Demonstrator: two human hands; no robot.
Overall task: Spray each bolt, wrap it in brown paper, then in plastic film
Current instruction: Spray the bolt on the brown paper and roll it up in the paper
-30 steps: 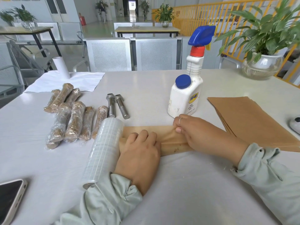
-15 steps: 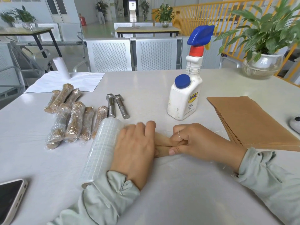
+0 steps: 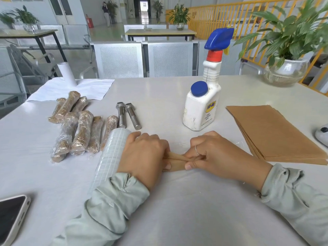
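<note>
Both hands, left (image 3: 144, 155) and right (image 3: 214, 153), grip a narrow brown paper roll (image 3: 175, 161) (creased, its middle alone showing) on the table (image 3: 177, 210).

Both hands on a brown-paper roll

The left hand (image 3: 143, 155) and right hand (image 3: 214, 153) grip a brown-paper-wrapped bolt (image 3: 174, 161) on the white table (image 3: 177, 210), beside the plastic film roll (image 3: 111, 155) and WD-40 spray bottle (image 3: 202, 105).

A phone (image 3: 10, 215) lies at seven o'clock on the table (image 3: 177, 219); a potted plant (image 3: 291, 48) stands at two o'clock, perforated metal chairs (image 3: 142, 59) behind.
</note>
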